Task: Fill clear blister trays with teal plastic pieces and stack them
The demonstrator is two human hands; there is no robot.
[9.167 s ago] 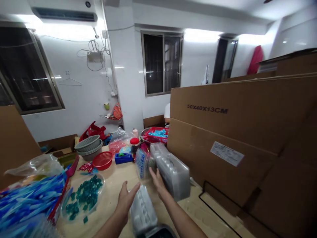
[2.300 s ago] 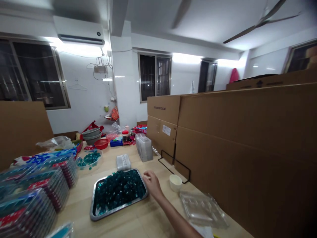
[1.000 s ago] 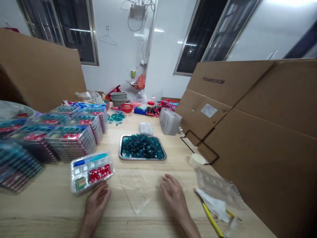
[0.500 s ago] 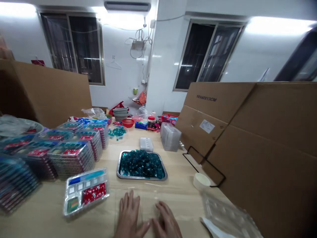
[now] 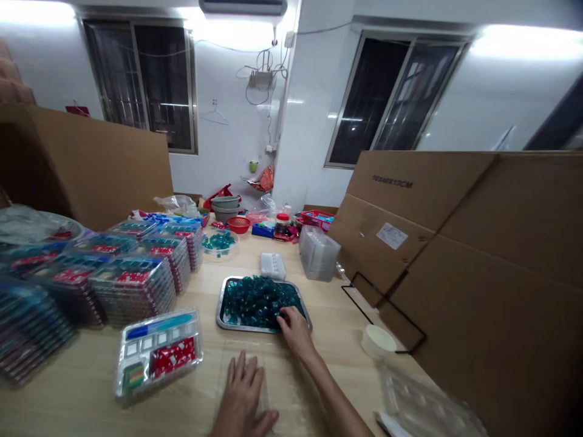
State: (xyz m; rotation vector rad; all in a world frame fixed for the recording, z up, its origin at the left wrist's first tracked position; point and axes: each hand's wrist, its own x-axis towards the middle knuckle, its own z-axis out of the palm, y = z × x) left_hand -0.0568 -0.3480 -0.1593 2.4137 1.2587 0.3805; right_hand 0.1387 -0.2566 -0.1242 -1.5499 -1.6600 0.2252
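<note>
My left hand (image 5: 243,394) lies flat on the table, fingers stretched out, over what looks like a thin clear plastic piece. My right hand (image 5: 295,331) reaches into the right front of a metal tray (image 5: 219,315). Its fingers are curled together against the heap of glossy teal translucent pieces (image 5: 255,300); what is between the fingertips is hidden. To the left of my left hand lies a clear blister pack (image 5: 159,352) with a blue pen-like item, small white squares, a red patterned packet and a striped green piece.
Stacks of filled clear packs (image 5: 132,285) stand at the left. Behind the tray are white plastic trays (image 5: 272,266), a bowl (image 5: 219,244) of teal pieces and clear cases (image 5: 319,255). Right: tape roll (image 5: 379,342), black wire frame (image 5: 387,303), blurred clear tray (image 5: 428,400), cardboard (image 5: 483,291).
My right hand has moved forward from beside my left hand to the teal pieces in the tray. My left hand has stayed on the table. The view has shifted slightly.
</note>
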